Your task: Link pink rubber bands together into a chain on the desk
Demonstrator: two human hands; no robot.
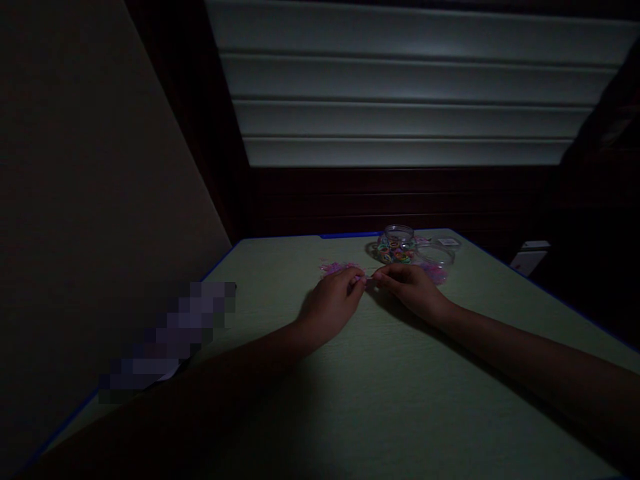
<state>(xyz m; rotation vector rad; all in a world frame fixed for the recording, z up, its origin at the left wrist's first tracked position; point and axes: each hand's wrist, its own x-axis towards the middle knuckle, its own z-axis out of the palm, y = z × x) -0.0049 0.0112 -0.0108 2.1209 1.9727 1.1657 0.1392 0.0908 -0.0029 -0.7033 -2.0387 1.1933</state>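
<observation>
Far along the table [380,373], our left hand [334,297] and right hand [411,288] pinch something thin [369,277], seemingly working it. Next calls for steadiness.

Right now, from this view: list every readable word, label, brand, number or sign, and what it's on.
None legible.
Flat clear piece behind the jars: pale patch, perhaps a label; too small to read.
White object right of the table: faint reddish mark, unreadable.
Item at left: pixelated, any text lost.
Jar of multicoloured rings and jar with pink contents: no lettering discernible.
</observation>
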